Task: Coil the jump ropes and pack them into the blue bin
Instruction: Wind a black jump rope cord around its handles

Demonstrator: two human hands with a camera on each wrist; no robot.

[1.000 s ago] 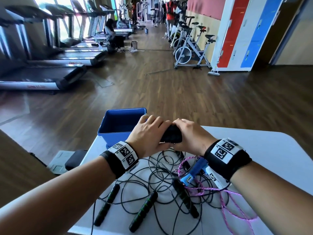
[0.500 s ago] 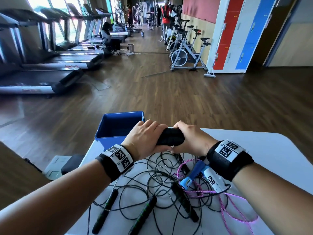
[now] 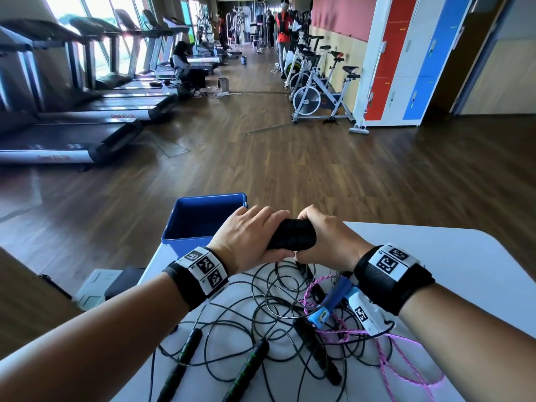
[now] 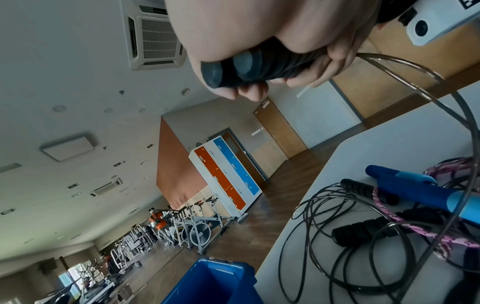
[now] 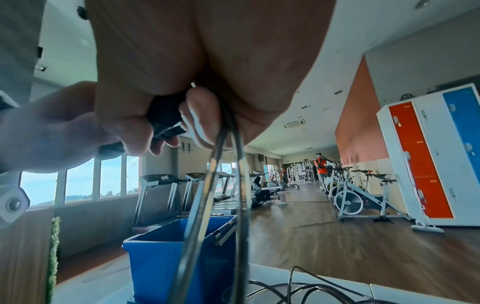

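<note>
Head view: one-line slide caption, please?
Both hands grip paired black jump-rope handles above tangled ropes, beside the blue bin.

Two hands meet just above the white table (image 3: 435,256), the left hand (image 3: 246,236) and the right hand (image 3: 327,239), clasping two black handles (image 4: 233,67) held side by side. On the table lie four more black handles, one blue handle (image 3: 330,300) and one pink cord (image 3: 406,358). One blue bin (image 3: 203,216) stands at its far left corner.
</note>
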